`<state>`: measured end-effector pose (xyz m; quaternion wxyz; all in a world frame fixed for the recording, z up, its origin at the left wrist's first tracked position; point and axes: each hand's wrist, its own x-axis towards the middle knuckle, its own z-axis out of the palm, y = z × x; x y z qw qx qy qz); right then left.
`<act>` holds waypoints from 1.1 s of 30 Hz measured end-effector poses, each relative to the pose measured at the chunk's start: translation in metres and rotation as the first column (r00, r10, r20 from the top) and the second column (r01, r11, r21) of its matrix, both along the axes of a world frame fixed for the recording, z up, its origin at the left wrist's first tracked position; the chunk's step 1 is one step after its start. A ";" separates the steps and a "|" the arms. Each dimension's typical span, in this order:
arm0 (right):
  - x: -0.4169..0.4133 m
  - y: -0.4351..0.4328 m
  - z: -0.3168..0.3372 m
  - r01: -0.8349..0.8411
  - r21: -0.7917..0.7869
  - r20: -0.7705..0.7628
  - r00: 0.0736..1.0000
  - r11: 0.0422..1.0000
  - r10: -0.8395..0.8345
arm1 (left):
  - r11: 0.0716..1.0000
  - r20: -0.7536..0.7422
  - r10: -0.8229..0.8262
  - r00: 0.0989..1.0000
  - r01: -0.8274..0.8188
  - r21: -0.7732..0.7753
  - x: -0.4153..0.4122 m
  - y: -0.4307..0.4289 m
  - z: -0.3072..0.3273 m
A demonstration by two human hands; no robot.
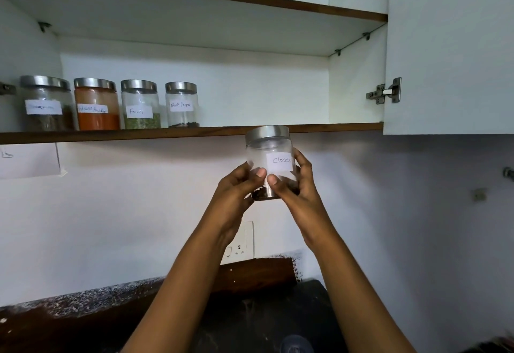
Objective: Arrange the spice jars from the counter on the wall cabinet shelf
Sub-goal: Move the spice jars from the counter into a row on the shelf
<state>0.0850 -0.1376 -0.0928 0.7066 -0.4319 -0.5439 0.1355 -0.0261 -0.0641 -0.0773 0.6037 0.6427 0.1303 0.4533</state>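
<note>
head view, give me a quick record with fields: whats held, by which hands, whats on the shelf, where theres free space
held: cloves jar, just below the shelf edge
hands: left hand and right hand, both on the jar
on shelf: four jars in a row: unreadable label, orange powder, fennel, black pepper
free space: shelf right of black pepper
cabinet door: open
</note>
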 end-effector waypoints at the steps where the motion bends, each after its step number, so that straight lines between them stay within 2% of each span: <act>1: 0.002 -0.001 0.002 -0.036 -0.004 -0.007 0.999 0.999 0.036 | 1.000 0.022 -0.015 1.000 0.016 -0.013 -0.001 0.002 0.000; 4: 0.012 0.000 0.005 -0.158 0.002 -0.066 0.985 0.987 0.158 | 0.996 0.087 -0.073 0.993 0.077 -0.036 -0.003 0.006 0.002; 6: 0.015 0.002 0.008 -0.172 -0.011 -0.059 0.983 0.985 0.171 | 0.994 0.110 -0.108 0.988 0.110 -0.017 -0.002 0.006 0.003; 8: 0.013 0.004 0.011 -0.120 -0.006 -0.033 0.992 0.993 0.120 | 0.996 0.104 -0.087 0.991 0.085 0.026 0.000 0.004 0.004; 12: 0.008 0.007 0.015 0.016 0.066 0.033 0.999 0.998 -0.019 | 0.975 0.041 0.013 0.999 -0.022 0.219 -0.001 0.002 0.012; 16: 0.009 0.006 0.022 -0.010 0.044 0.062 0.998 0.999 0.007 | 0.966 0.063 0.011 0.998 -0.027 0.259 -0.002 0.005 0.014; 20: 0.016 0.008 0.026 -0.099 -0.017 0.019 0.995 0.995 0.100 | 0.957 0.058 0.000 0.998 -0.017 0.291 -0.006 0.011 0.013; 29: 0.023 0.020 0.052 0.021 -0.040 0.216 0.976 0.999 -0.012 | 0.922 0.061 0.064 0.996 -0.082 0.379 -0.011 0.029 0.038; 33: 0.025 0.030 0.083 0.023 0.028 0.200 0.979 0.999 -0.029 | 0.898 0.068 0.142 0.988 -0.157 0.410 -0.005 0.047 0.070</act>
